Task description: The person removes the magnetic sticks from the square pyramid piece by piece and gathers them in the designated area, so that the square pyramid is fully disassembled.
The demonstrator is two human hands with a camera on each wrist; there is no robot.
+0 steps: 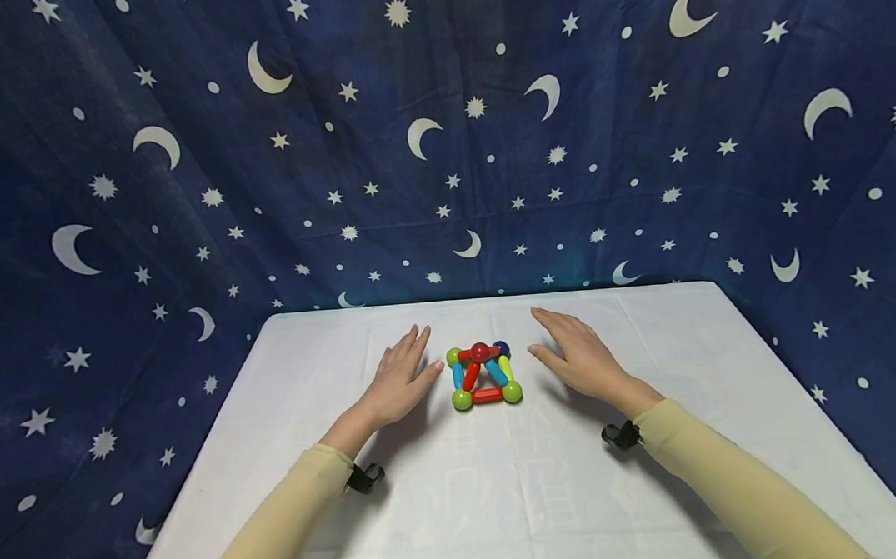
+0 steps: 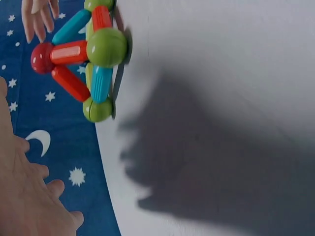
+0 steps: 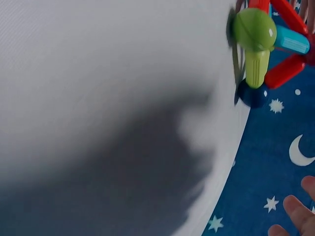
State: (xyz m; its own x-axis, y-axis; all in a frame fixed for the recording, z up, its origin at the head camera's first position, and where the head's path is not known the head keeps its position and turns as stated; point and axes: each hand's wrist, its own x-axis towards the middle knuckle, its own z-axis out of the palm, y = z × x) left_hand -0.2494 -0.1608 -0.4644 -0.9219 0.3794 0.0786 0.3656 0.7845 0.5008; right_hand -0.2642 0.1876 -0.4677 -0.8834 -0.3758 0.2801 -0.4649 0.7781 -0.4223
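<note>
Evidently free of both hands, a pyramid (image 1: pixel 472 375) of coloured rods and balls, standing near the middle of the worktop (image 1: pixel 458 504), topped by a red ball (image 1: pixel 479 352). Left hand (image 1: pixel 396 388) just beside it, right hand (image 1: pixel 583 364) on the opposite side across a wider gap; both empty, open and apart from it, fingers (image 1: pixel 406 346) extended, and raised off the surface, judging by the broad shadow (image 2: pixel 187 162) in the left wrist view. For any contact, best to treat the joints as weak, probably magnetic and apt to part under a sideways knock. Come in low and level, at an equal pace from both sides, and spread the pressure over the base corners: front left green ball (image 1: pixel 462 400) with rear left green ball (image 1: pixel 453 357), front right green ball (image 1: pixel 512 392) with dark blue ball (image 1: pixel 502 349). Avoid squeezing a lone rod or tugging at the top. Mind the left thumb (image 1: pixel 429 374), close to the rear left corner and likely to brush it first. Watch also the black wrist mounts (image 1: pixel 364 478), hanging below the tan sleeves (image 1: pixel 285 512) and perhaps liable to drag in a low reach. Beyond the far edge, a dark blue curtain (image 1: pixel 385 207) with moons and stars, well out of the way.
</note>
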